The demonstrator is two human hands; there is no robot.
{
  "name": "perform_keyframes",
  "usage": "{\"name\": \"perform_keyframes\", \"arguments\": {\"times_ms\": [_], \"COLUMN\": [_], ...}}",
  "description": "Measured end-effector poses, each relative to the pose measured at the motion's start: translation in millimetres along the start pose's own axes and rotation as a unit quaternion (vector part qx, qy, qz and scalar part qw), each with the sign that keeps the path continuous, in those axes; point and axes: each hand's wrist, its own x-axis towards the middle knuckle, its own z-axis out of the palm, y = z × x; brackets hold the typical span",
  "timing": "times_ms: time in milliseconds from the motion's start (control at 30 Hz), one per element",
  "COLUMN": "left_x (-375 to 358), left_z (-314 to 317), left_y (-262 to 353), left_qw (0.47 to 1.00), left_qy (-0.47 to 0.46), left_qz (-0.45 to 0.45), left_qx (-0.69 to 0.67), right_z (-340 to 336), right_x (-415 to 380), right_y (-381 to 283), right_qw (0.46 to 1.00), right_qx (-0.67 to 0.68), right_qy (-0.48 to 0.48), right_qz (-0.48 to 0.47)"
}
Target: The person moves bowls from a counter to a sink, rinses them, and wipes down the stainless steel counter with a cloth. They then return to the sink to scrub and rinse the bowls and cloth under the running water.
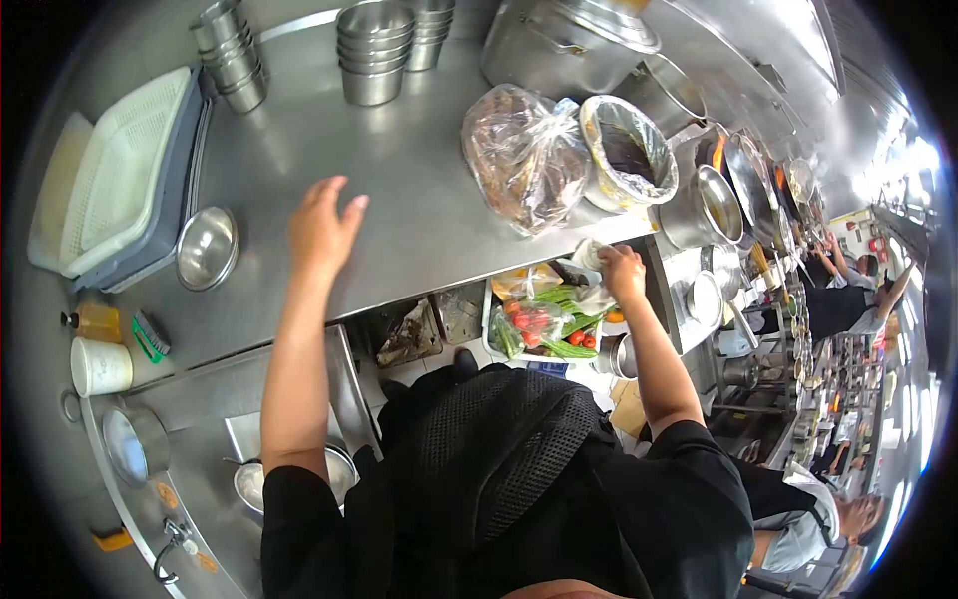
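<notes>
Head view, fisheye, steel counter [399, 180] ahead. Nearest: black apron, both forearms reaching forward. Left hand [322, 228] flat over bare counter, fingers spread, holding nothing. Right hand [622, 272] at counter's edge, fingers curled around white cloth [591, 254]. Below that hand, tray of vegetables [544, 324]: green beans, red tomatoes. Just beyond cloth: clear plastic bag [524, 155] on counter, touching bag-lined container [629, 150]. Left side: small steel bowl [207, 248], white basket [125, 170]. Far edge: stacked steel cups [371, 52]. Far right: other people at cooking line.
</notes>
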Motion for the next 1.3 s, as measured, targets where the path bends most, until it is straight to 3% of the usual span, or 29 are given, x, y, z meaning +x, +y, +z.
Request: {"name": "perform_keyframes", "arguments": {"times_ms": [67, 133, 200, 267, 333, 433, 500, 533, 667, 700, 867, 933, 1033, 1100, 1200, 1300], "left_x": [9.2, 27.2, 52.9, 77.0, 94.9, 111.0, 125.9, 136.9, 159.0, 161.4, 181.5, 191.7, 199.0, 190.2, 185.6, 158.5], "left_z": [39.2, 71.0, 119.1, 170.0, 214.4, 256.0, 256.3, 276.1, 245.1, 225.6, 151.0, 117.4, 69.6, 37.8, 15.0, -5.8], "left_y": [34.2, 83.3, 122.0, 159.8, 189.5, 212.4, 216.3, 189.9, 182.5, 189.0, 167.0, 145.7, 117.4, 103.0, 43.5, -6.8], "left_qw": [0.998, 0.992, 0.979, 0.977, 0.989, 0.992, 0.984, 0.995, 0.987, 0.984, 0.949, 0.964, 0.966, 0.973, 0.981, 0.986], "left_qy": [0.002, -0.075, -0.133, -0.164, -0.113, -0.077, -0.151, -0.101, 0.001, -0.011, 0.030, 0.068, 0.061, 0.070, 0.107, 0.135], "left_qz": [0.044, 0.047, 0.068, 0.052, 0.098, 0.059, -0.091, -0.004, 0.033, 0.031, -0.052, -0.024, -0.024, -0.030, -0.010, -0.056], "left_qx": [-0.049, -0.085, -0.140, -0.128, -0.019, 0.078, 0.013, -0.007, -0.158, -0.174, -0.309, -0.255, -0.252, -0.220, -0.160, -0.085], "right_z": [-4.4, -8.2, -29.0, -31.4, -16.6, 27.9, 42.1, 40.5, 36.8, 38.5, 40.8, 28.1, 1.9, 18.2, 64.6, 90.0], "right_x": [7.8, 14.1, 19.3, 26.0, 39.6, 50.6, 51.8, 52.1, 50.3, 50.0, 53.8, 59.8, 73.7, 84.0, 86.7, 133.2], "right_y": [29.6, 44.0, 33.0, 21.4, 16.8, 10.6, 4.9, 5.6, 3.6, 2.9, 8.1, 4.1, -22.1, -48.4, -96.6, -119.6], "right_qw": [0.998, 0.997, 0.979, 0.969, 0.961, 0.969, 0.979, 0.978, 0.976, 0.976, 0.966, 0.931, 0.920, 0.919, 0.974, 0.972], "right_qx": [0.056, 0.073, 0.192, 0.208, 0.241, 0.226, 0.178, 0.186, 0.196, 0.196, 0.232, 0.360, 0.391, 0.379, 0.172, 0.134], "right_qy": [-0.007, 0.021, 0.063, 0.131, 0.131, 0.092, 0.087, 0.079, 0.078, 0.083, 0.101, 0.059, 0.024, 0.107, 0.142, 0.188], "right_qz": [0.021, 0.013, 0.010, -0.002, -0.026, -0.049, -0.053, -0.055, -0.046, -0.046, -0.055, -0.018, -0.012, -0.014, -0.041, -0.039]}}
